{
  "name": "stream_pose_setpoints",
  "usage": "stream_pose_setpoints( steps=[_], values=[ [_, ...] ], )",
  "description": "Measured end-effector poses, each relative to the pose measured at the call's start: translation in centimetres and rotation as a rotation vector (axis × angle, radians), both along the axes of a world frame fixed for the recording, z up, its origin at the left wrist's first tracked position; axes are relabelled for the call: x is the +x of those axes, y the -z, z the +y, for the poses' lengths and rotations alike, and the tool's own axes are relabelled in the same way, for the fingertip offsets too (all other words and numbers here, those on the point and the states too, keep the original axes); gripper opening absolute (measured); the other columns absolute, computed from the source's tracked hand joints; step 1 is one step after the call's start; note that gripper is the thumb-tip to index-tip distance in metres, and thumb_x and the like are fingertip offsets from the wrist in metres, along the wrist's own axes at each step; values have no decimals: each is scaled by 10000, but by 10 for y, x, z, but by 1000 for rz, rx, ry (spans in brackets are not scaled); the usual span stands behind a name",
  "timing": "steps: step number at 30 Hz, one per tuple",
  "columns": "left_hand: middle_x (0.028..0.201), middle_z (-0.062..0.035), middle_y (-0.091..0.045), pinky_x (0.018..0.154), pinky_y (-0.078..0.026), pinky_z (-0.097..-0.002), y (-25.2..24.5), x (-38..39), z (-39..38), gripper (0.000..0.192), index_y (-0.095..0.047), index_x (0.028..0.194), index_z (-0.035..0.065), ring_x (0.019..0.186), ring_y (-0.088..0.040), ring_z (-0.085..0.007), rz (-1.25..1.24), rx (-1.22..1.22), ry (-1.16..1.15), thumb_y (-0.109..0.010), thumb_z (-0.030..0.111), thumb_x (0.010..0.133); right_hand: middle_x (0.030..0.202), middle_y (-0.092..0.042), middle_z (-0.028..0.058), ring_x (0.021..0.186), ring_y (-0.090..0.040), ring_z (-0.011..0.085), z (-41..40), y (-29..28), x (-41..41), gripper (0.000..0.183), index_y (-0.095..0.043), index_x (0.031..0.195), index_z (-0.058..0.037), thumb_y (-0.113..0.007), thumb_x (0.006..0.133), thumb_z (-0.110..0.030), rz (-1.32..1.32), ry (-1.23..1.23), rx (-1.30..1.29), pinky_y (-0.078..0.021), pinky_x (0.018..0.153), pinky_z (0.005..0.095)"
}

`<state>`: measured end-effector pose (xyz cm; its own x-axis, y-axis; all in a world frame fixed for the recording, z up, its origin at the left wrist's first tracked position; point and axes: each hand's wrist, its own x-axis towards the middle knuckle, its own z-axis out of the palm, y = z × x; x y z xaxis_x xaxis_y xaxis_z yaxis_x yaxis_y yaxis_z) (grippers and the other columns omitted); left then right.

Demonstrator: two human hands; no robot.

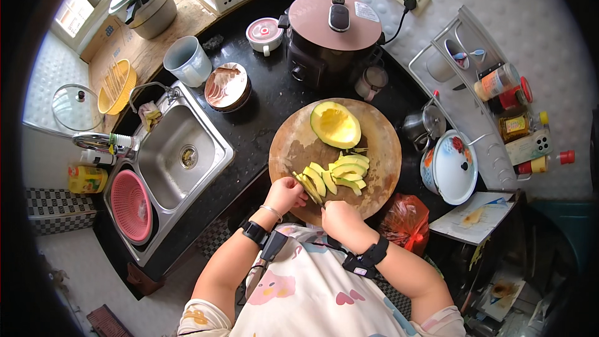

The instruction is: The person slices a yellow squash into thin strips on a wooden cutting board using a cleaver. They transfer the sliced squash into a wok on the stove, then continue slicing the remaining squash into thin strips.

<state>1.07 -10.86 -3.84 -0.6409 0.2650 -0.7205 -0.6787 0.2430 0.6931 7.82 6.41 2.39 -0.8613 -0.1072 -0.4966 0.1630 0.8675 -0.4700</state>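
Observation:
A round wooden cutting board (288,150) lies before me on the dark counter. On its far part rests a hollowed half (340,126) of a green-skinned squash or melon with yellow flesh. Several cut slices (348,168) lie loosely in front of that half. My right hand (345,224) grips a knife (321,204) at the board's near edge, its blade slanting away to the left beside slices. My left hand (286,194) is curled on the blade's left side, fingertips close to it; whether they pinch a piece is hidden.
A stainless sink (171,168) with a pink colander (131,206) is at left. Stacked bowls (227,85) and an electric cooker (313,56) stand behind the board. A lidded enamel pot (451,173), a kettle (423,124) and a red plastic bag (406,220) flank its right side.

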Motion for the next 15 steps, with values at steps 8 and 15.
stream_pose_setpoints(
  steps=[8, 15],
  values=[
    [799, -94, -709, 626, -552, -294, -7, -12, -7, 183, -640, 961, -19, 660, -684, -160, 182, -97, 76, -558, 143, 937, 724, -662, 203, 695, -659, 415, 42, -25, 1, 189, -661, 916, -17, -580, 894, -186, 194, -126, 98, -532, 634, 502],
    [952, -134, -707, 792, -546, -317, -36, -41, -13, 288, -652, 1133, 14, 891, -684, -210, 493, -313, 269, -645, 166, 889, 707, -574, 15, 624, -613, 171, 93, -40, -6, 347, -677, 1143, -66, -594, 817, -150, 727, -578, 615, -487, 550, 299]
  ],
)
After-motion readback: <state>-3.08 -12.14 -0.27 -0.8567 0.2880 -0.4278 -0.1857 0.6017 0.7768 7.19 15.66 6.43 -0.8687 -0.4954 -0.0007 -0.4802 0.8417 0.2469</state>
